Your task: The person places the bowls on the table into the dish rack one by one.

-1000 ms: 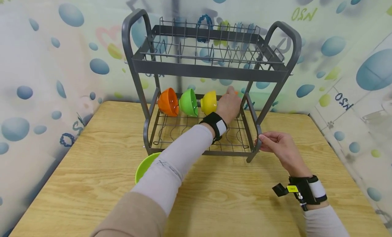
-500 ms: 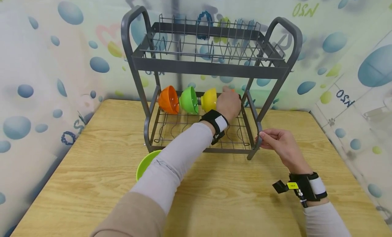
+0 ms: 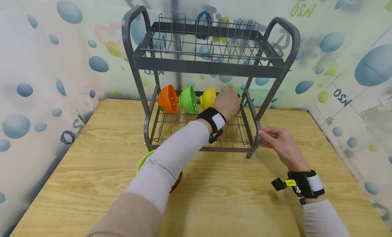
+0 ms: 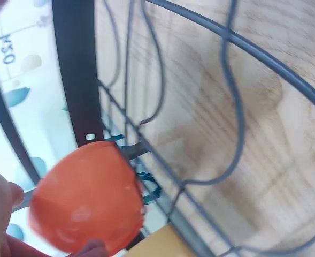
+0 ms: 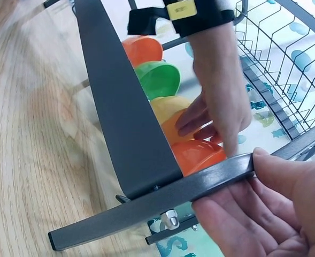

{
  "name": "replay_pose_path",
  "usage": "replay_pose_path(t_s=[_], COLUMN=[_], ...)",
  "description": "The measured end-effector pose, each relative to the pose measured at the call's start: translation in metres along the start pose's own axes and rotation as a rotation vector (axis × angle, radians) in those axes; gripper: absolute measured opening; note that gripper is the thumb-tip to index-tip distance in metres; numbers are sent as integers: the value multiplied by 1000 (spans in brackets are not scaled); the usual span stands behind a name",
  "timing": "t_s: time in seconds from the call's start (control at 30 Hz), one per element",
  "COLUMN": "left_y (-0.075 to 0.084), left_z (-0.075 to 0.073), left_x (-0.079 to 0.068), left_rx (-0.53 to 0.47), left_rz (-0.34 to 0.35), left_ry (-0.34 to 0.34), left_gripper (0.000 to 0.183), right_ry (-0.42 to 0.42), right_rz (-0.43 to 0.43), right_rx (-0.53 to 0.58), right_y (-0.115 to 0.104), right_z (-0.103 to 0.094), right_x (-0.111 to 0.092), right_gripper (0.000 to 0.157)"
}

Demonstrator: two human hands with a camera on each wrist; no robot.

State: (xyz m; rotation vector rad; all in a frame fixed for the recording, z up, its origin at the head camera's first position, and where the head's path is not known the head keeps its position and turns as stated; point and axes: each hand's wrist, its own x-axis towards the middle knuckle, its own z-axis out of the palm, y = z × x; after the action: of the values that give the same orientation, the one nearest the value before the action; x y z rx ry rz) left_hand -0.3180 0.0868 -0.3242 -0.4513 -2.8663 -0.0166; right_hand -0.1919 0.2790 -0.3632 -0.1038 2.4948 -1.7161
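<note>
My left hand (image 3: 228, 102) reaches into the lower tier of a grey two-tier dish rack (image 3: 211, 68). It holds an orange bowl (image 4: 90, 198) at the right end of a row of bowls; in the left wrist view, thumb and fingers show at its edges. Most of that bowl is behind the hand in the head view. To its left, tipped on their sides, stand a yellow bowl (image 3: 208, 98), a green bowl (image 3: 188, 99) and another orange bowl (image 3: 167, 99). My right hand (image 3: 283, 145) pinches the rack's right side rail (image 5: 221, 179) between thumb and fingers.
On the wooden table (image 3: 226, 196), a lime-green bowl (image 3: 143, 160) sits partly under my left forearm, with a dark, orange-edged thing (image 3: 177, 182) beside it. The rack's upper wire tier (image 3: 199, 48) hangs over the bowls. A patterned wall covering (image 3: 101, 80) stands close behind.
My left hand and forearm have shifted slightly left, uncovering the dark, orange-edged thing by the lime-green bowl. More orange shows beside that hand. My right hand keeps its hold on the rack.
</note>
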Motion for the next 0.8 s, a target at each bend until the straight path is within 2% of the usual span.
replay_pose_path(t_s=[0.1,0.2,0.3,0.4,0.63,0.73,0.8], left_y=[-4,-13,-27,-45,-94,-113,-124], left_z=[-11,-26,-44,-61,-80,-85,-86], left_x=[-3,-8,-17,-30,-70,-90,-104], left_rx=[-95,-204,-314,-387,-445,-425,-417], left_rz=[69,151,190,226,274,330,374], left_ry=[-1,-41,-102,-129,-78,-93,-134], left_gripper=[57,55,48,43,51,48,42], right_ry=[-3,-9,-16,-22,-38,-37,-36], right_rz=[-2,-1,-2,-10,-39,-42,-42], right_rx=[5,1,-12,-14,-1,7,14], right_y=[1,2,3,3,2,2,2], right_z=[1,0,0,-1,-1,0,0], right_x=[1,1,0,0,-1,-1,-1], right_gripper=[51,51,51,51,48,47,47])
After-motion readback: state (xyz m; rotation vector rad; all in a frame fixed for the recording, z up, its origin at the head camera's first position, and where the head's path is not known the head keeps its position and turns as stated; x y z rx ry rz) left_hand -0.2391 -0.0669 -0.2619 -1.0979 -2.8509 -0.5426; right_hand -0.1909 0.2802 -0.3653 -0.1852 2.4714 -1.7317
